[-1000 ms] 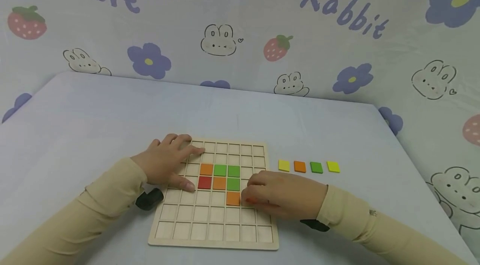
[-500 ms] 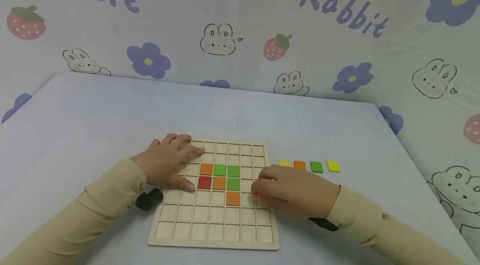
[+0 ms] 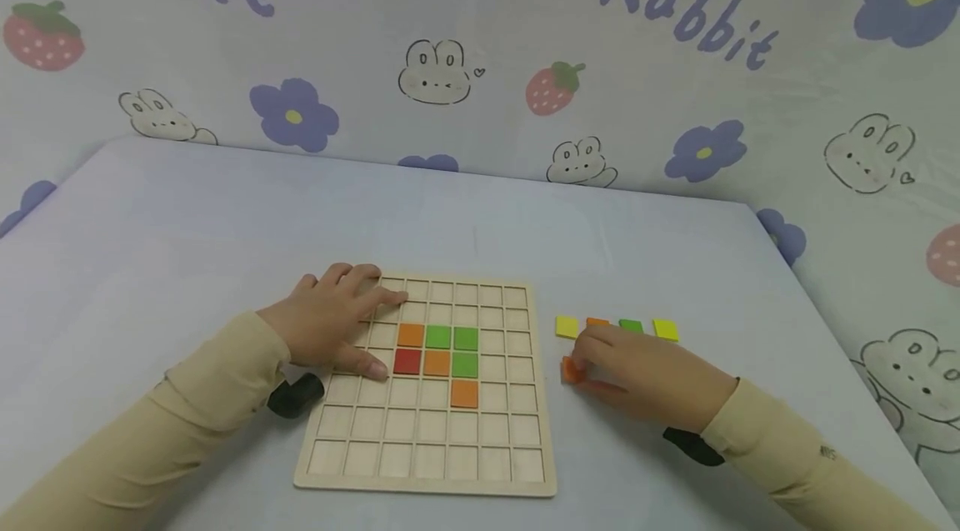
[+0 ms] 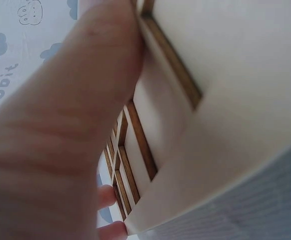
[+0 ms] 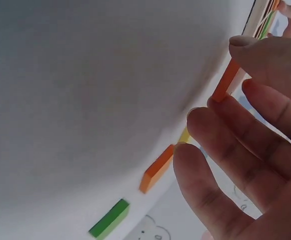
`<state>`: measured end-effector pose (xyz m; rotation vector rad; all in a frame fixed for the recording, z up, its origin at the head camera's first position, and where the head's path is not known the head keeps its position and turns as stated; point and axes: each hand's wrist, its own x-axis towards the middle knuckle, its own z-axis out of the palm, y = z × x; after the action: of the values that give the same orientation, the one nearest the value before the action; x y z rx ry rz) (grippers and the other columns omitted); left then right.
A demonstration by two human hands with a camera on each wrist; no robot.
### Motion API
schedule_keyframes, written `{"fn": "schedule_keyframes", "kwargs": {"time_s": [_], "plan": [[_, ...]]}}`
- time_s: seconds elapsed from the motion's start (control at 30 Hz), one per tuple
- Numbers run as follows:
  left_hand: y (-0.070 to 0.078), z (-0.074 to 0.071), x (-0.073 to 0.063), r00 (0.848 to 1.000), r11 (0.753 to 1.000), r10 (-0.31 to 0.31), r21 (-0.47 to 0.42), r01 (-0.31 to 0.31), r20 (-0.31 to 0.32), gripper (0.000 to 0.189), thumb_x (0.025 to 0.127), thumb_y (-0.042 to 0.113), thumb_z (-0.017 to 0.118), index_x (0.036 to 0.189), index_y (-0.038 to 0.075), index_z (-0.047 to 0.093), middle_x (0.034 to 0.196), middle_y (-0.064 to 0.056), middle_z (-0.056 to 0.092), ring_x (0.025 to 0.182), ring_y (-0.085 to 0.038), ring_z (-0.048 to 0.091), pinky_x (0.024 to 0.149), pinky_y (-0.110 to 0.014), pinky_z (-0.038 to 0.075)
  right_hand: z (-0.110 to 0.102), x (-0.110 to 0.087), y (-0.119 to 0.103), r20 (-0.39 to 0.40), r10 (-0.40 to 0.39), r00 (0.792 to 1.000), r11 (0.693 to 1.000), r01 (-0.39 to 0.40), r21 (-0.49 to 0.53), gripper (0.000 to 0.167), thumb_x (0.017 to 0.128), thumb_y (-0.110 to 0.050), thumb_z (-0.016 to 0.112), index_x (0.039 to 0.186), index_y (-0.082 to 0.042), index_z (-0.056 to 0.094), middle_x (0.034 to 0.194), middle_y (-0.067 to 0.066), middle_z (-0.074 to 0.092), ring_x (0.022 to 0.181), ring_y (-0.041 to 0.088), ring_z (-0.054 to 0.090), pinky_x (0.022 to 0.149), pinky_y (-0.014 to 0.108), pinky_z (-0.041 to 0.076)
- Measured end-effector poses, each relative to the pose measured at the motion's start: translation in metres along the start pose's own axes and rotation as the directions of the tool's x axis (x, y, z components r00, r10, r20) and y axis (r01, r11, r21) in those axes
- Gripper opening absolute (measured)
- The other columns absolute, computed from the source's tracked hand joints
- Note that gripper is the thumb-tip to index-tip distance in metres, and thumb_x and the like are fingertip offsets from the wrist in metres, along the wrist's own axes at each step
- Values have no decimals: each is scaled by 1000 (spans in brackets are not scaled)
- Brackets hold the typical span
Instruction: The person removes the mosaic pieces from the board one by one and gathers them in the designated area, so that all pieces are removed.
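Note:
A wooden grid board (image 3: 420, 488) lies on the table, with several orange, green and red square tiles in its middle cells. My left hand (image 3: 324, 323) rests on the board's left side, its fingers spread and its thumb near the red tile (image 3: 407, 362). Just off the board's right edge, my right hand (image 3: 652, 377) pinches an orange tile (image 3: 572, 371) between thumb and fingers. The right wrist view shows this held orange tile (image 5: 226, 81) on edge, with the thumb on one side and fingertips on the other.
Behind the right hand lies a row of loose tiles: a yellow tile (image 3: 566, 327), an orange one partly hidden by the fingers, a green tile (image 3: 630, 324) and another yellow tile (image 3: 665, 330). A printed cloth (image 3: 495, 31) hangs behind the white table (image 3: 300, 206).
My right hand has moved right from the board to the table beside it, carrying the orange tile. The left hand stays in place on the board.

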<state>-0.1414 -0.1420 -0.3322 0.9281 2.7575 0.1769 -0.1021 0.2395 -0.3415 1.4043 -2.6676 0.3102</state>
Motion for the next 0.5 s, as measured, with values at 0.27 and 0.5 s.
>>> {"fn": "schedule_keyframes", "kwargs": {"time_s": [0.27,0.5], "plan": [[-3,2,1,1000,1000,-3,-8,3,7,91,74,72,62,146,23,37,146,-18,31,130,-41,32,90,-61,37,3,0,6,-91,-92,992,996,92,0,31,73,-6,81,91,-16,58,95,-10,57,85,2,59,76,11,45],[-2,1,1,1000,1000,-2,-6,2,7,90,74,71,62,146,23,37,146,-18,31,130,-41,32,90,-60,37,5,3,7,-89,-91,992,996,91,-11,29,74,-9,81,91,-17,59,94,-10,58,86,2,58,74,10,45]]}}
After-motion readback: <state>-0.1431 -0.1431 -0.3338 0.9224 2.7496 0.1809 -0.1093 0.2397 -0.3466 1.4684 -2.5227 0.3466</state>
